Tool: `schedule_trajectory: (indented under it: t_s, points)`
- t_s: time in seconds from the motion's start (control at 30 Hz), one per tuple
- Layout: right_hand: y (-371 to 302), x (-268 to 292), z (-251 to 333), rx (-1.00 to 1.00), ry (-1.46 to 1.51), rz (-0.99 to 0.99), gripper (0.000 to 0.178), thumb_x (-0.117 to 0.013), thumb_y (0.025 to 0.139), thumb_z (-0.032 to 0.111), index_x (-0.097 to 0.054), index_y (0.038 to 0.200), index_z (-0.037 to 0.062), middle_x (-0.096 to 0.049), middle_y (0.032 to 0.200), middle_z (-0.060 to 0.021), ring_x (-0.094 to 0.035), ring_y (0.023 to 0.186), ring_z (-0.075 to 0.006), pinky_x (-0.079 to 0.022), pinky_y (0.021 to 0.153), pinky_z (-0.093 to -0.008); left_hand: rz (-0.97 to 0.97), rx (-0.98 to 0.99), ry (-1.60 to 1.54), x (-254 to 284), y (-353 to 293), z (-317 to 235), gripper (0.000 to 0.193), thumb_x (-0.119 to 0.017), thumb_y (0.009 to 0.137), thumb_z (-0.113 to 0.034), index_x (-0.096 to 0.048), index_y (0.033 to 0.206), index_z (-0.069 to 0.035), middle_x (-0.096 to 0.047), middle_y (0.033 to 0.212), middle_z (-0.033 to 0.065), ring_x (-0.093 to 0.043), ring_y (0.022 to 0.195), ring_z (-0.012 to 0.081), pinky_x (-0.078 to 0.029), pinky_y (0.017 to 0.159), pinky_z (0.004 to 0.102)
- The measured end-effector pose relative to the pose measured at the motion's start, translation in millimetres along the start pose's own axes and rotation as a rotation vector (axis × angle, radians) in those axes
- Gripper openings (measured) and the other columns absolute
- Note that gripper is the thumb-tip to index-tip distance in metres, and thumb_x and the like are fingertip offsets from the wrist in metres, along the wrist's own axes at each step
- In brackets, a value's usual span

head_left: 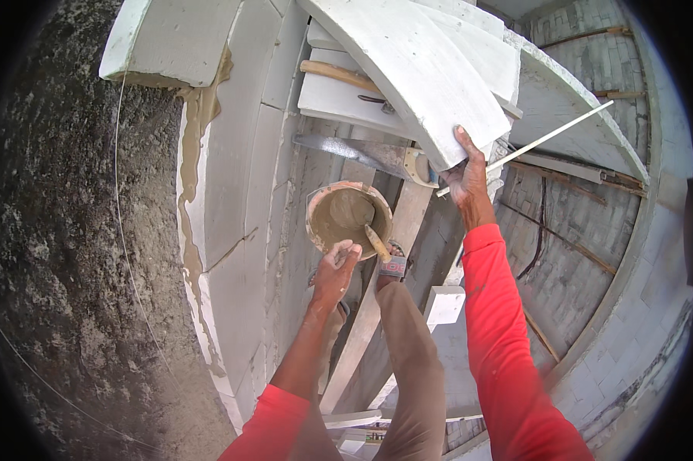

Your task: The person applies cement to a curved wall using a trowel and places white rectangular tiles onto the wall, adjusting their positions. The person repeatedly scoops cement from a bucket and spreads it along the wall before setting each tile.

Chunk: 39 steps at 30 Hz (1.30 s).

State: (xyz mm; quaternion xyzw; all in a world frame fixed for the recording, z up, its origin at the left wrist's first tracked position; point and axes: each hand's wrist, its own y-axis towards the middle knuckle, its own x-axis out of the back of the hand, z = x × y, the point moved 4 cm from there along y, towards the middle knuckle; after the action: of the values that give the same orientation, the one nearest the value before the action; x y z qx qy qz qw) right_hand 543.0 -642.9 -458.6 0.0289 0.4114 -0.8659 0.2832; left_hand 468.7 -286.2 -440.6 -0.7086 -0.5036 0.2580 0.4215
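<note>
A large white lightweight block (423, 69) slants down from the top, and my right hand (468, 178) grips its lower end, thumb on the face. Below and to the left stands a round bucket (313, 223) with grey mortar (349, 213) in it. A trowel's wooden handle (377, 243) leans over the bucket's near rim. My left hand (335, 275) is at that rim, fingers loosely bent and somewhat apart, with nothing seen in them; whether it touches the rim is unclear. A handsaw (362, 151) lies between bucket and block.
On the left runs a block wall (246, 184) with wet mortar (191, 161) along its top and one block (179, 46) set there. A thin string (123, 223) hangs beside it. A wooden plank (362, 326) lies underfoot. A white stick (554, 137) juts out right of my right hand.
</note>
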Motion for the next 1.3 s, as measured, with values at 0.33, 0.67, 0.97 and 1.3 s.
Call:
schedule_trajectory:
  t_s: [0.33, 0.67, 0.97, 1.3]
  points:
    - [-227, -56, -35, -0.158, 0.129, -0.21, 0.073, -0.086, 0.094, 0.041, -0.063, 0.148, -0.0014, -0.066, 0.141, -0.0162, -0.065, 0.13, -0.0303, -0.053, 0.105, -0.0515, 0.275, -0.244, -0.374, -45, 101, -246, 0.118, -0.082, 0.086, -0.068, -0.037, 0.167, 0.004, -0.044, 0.165, 0.0315, -0.045, 0.153, 0.0423, -0.032, 0.127, 0.0605]
    - [-370, -29, -64, -0.259, 0.397, -0.142, 0.079, -0.079, 0.098, 0.044, -0.047, 0.161, 0.0099, -0.059, 0.153, -0.0128, -0.063, 0.134, -0.0342, -0.054, 0.105, -0.0548, -0.094, -0.189, -0.066, -17, -39, -221, 0.1, -0.094, 0.071, -0.03, -0.047, 0.146, 0.017, -0.068, 0.129, 0.0313, -0.072, 0.115, 0.0413, -0.059, 0.103, 0.047]
    - [-541, 49, -88, -0.9, -0.355, 0.161, 0.073, -0.07, 0.105, 0.058, -0.061, 0.138, -0.0056, -0.078, 0.107, -0.0237, -0.078, 0.094, -0.033, -0.065, 0.088, -0.0476, -0.208, -0.253, 0.459, 108, -266, -213, 0.106, -0.097, 0.07, -0.035, -0.049, 0.15, 0.015, -0.069, 0.137, 0.0299, -0.071, 0.125, 0.0384, -0.055, 0.111, 0.0435]
    - [-571, 132, -82, -0.482, -0.41, -0.129, 0.028, -0.065, 0.111, 0.02, -0.068, 0.122, -0.005, -0.075, 0.095, -0.0142, -0.074, 0.082, -0.023, -0.064, 0.075, -0.0334, -0.359, -0.247, 0.748, 250, -439, -265, 0.081, -0.097, 0.07, -0.027, -0.062, 0.133, 0.01, -0.077, 0.117, 0.0244, -0.078, 0.104, 0.0332, -0.061, 0.096, 0.0423]
